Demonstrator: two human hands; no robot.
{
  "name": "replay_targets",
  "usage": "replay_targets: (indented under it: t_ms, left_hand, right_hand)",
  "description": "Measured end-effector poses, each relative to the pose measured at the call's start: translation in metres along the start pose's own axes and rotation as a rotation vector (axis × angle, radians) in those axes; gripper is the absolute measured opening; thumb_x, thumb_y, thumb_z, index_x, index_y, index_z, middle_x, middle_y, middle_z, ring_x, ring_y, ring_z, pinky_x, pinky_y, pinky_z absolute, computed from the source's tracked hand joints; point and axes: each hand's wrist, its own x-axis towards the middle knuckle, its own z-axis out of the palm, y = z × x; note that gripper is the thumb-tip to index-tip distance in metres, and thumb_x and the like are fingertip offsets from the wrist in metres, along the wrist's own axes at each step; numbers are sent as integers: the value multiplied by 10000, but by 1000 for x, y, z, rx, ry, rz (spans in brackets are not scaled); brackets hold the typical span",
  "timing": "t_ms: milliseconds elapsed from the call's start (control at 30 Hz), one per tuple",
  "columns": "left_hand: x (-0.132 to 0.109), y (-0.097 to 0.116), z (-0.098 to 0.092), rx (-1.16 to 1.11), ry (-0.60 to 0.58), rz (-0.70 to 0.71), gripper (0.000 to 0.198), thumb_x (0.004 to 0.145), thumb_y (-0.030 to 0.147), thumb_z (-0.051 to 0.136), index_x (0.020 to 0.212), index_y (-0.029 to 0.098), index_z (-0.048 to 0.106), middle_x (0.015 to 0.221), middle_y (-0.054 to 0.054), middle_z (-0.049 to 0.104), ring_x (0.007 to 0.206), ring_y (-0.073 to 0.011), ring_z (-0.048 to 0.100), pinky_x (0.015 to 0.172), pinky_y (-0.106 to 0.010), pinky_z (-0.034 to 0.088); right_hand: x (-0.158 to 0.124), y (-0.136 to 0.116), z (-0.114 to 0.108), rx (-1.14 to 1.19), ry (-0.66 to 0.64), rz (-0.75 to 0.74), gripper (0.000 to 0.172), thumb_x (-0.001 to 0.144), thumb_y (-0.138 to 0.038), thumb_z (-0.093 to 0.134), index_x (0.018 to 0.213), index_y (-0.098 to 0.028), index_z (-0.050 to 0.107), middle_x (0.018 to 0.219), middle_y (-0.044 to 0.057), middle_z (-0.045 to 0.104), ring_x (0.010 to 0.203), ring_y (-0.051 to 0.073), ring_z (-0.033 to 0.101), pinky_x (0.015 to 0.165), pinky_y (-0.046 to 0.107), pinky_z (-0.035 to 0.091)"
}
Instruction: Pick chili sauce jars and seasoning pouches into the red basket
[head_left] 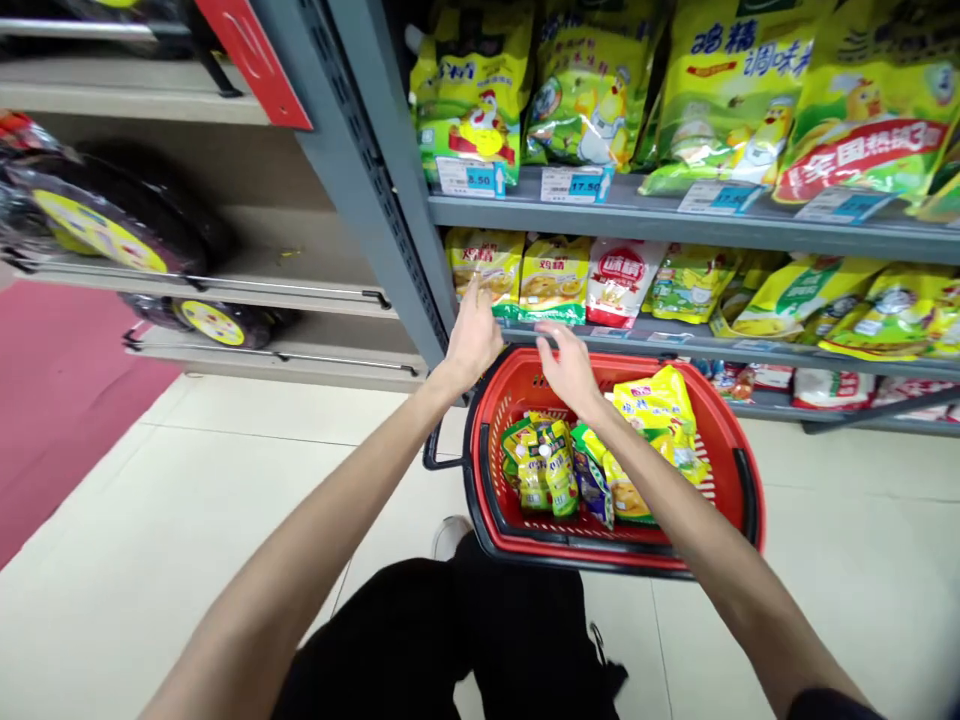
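Observation:
My left hand [475, 338] reaches to the lower shelf, its fingers stretched out against the front of a yellow seasoning packet [491, 262]. I cannot tell whether they press on it. My right hand [568, 370] hangs over the back rim of a red shopping basket [739, 450], thumb and fingers apart, with nothing in it. Just beyond it stands a second yellow packet [555, 275], beside a red and white packet [619, 280]. Inside the basket lie small yellow-green bags [546, 470], a purple bag [594, 480] and larger yellow bags [660, 405], partly hidden by my right forearm.
An upper shelf [675, 215] holds large yellow bags [469, 90] above price tags. More yellow packets [810, 290] line the lower shelf to the right. At left, a grey post [367, 150] divides off shelves with black-tyred wheels [112, 215]. My legs [450, 630] are close behind the basket.

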Motion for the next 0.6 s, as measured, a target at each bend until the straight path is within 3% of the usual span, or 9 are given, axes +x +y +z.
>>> replay_targets:
  t_ms: [100,167,233,300,400,533,600]
  left_hand:
    - [-64,27,-12,-151,-70,-42,466,938,115,444,1389,55,543,1538,-217,487,1465,-292,456,1252,-461,364]
    - [-105,46,-18,-190,-220,-81,398,963,158,441,1312,81,614,1415,-190,609,1352,-279,575,1195,-441,443]
    - [-137,64,-19,-206,-370,-94,352,954,169,465,1228,104,676,1287,-162,700,1228,-275,666,1129,-428,506]
    - [-158,77,-18,-191,-522,-128,327,939,164,494,1176,119,715,1230,-146,737,1172,-278,701,1107,-413,518]
    - [-171,89,-13,-135,-687,-239,345,937,170,519,1211,115,721,1255,-160,736,1190,-300,698,1113,-404,497]
    - [-182,97,0,-112,-712,-345,331,916,183,578,1200,130,739,1181,-157,771,1159,-295,713,1065,-368,514]
    - [-187,100,10,-122,-709,-398,312,899,171,599,1171,147,752,1148,-137,785,1131,-267,723,1040,-329,519]
  right_hand:
    - [-94,20,-43,27,-197,254,307,1027,-276,497,1248,-184,690,1300,98,733,1205,223,686,1088,383,511]
    - [-147,35,-67,-6,-327,377,275,1014,-252,516,1175,-182,728,1191,94,781,1065,224,747,970,362,574]
    - [-182,47,-80,-35,-415,442,236,992,-213,547,1095,-176,757,1054,83,815,941,217,775,858,323,599]
    - [-197,51,-81,-73,-483,477,196,974,-193,586,1042,-175,769,991,72,822,910,207,778,821,284,587]
    - [-194,42,-65,-167,-539,497,202,989,-291,620,995,-153,767,969,104,812,910,227,770,812,281,561]
    - [-182,14,-38,-321,-579,496,437,1019,-483,561,1166,-100,713,1068,197,768,1015,313,737,851,358,542]
    - [-178,-2,-26,-379,-628,503,457,985,-516,611,1133,-98,726,1124,224,745,1055,332,720,880,373,538]
